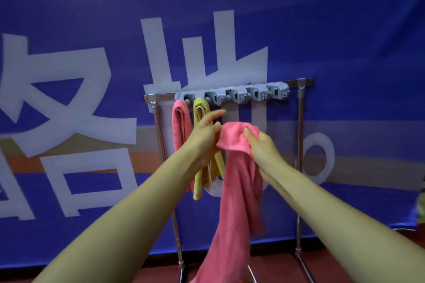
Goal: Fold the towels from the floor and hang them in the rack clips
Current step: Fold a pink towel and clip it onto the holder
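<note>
Two risks stand out from here. First, the third towel [239, 181] is bunched at its top rather than laid in a flat fold, so a thick wad may jam at the mouth of a clip or seat only partly and slide out under its own weight. Second, its long tail hangs down toward the floor [345, 269]; if you lift it unevenly, the fold may open, or the tail may drag.

A lesser risk: your left hand [205, 135] works directly in front of the yellow towel [200, 108], and a brush could tug it from its clip. The pink towel [180, 122] hangs just beside it, at the left end of the clip strip [232, 94]. The clips to the right of these two hold nothing.

Both forearms reach forward and up, and the hands meet just below the strip, between the posts of the rack [299, 145]. Your right hand [264, 149] curls over the bunched top of the third towel and grips it. Your left hand appears to pinch the towel's left edge under the thumb, forefinger stretched toward the clips, though blur makes this uncertain.
</note>
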Available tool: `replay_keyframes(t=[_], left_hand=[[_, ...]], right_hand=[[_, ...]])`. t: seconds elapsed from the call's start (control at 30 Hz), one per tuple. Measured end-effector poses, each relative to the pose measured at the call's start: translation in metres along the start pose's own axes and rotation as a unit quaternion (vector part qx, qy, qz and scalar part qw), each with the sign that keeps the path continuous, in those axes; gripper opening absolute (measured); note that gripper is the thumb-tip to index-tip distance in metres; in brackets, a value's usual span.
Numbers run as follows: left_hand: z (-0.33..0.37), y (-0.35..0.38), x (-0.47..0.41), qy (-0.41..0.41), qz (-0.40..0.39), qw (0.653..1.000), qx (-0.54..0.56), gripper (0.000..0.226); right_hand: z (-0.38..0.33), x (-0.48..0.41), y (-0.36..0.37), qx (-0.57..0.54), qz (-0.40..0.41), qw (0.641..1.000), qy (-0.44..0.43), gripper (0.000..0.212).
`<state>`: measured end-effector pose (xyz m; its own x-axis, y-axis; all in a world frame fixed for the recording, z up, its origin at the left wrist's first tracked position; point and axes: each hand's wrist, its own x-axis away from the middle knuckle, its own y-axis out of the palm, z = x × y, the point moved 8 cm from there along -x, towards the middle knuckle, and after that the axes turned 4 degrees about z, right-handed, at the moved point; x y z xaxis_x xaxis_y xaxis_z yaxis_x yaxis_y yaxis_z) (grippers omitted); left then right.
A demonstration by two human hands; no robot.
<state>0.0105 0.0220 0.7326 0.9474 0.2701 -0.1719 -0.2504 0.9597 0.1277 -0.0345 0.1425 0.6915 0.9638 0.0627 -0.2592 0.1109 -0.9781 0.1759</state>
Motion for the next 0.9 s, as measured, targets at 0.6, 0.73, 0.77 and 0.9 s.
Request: replay_keyframes(t=[0.6, 0.73, 0.77, 0.9], left_hand=[[0.047, 0.02, 0.035, 0.447, -0.149, 0.665, -0.58, 0.034], [0.057, 0.023, 0.025, 0.369, -0.173, 0.717, -0.566, 0.036], [0.06, 0.022, 0.021, 0.348, -0.16, 0.751, -0.538, 0.037], [0.073, 0.008, 0.012, 0.311, -0.028, 0.845, -0.434, 0.045]], right_hand=[[-0.002, 0.014, 0.02, -0.036, -0.133, 0.983, 0.118, 0.023], [0.001, 0.024, 0.016, 0.06, -0.179, 0.977, 0.103, 0.035], [0.0, 0.025, 0.014, 0.067, -0.182, 0.977, 0.09, 0.043], [-0.01, 0.037, 0.015, 0.16, -0.226, 0.961, -0.023, 0.032]])
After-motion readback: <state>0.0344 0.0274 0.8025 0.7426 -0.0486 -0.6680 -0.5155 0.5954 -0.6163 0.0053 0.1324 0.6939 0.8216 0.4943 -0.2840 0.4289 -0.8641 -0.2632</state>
